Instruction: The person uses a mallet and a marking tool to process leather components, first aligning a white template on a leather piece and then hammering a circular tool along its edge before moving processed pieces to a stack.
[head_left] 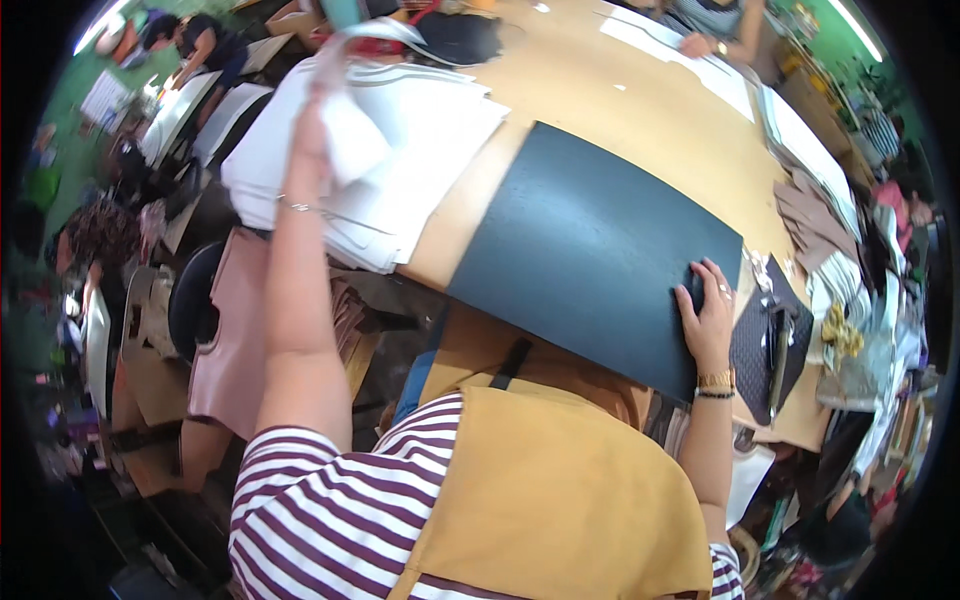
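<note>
Over a stack of white sheets on the left, my left hand is raised and smeared by motion. A pale, limp white piece hangs from its fingers, also blurred, so its exact kind is unclear. A large black board or mat lies at a slant in front of me, overhanging the table's near edge. My right hand rests on the board's right end, thumb and fingers apart, with no held thing visible.
Right of the board lies a dark textured piece with a slim tool on it. Brown pieces and a yellowish crumpled cloth are farther right. Across the wooden table, a person's hand rests near long white sheets. Pink pieces hang at left.
</note>
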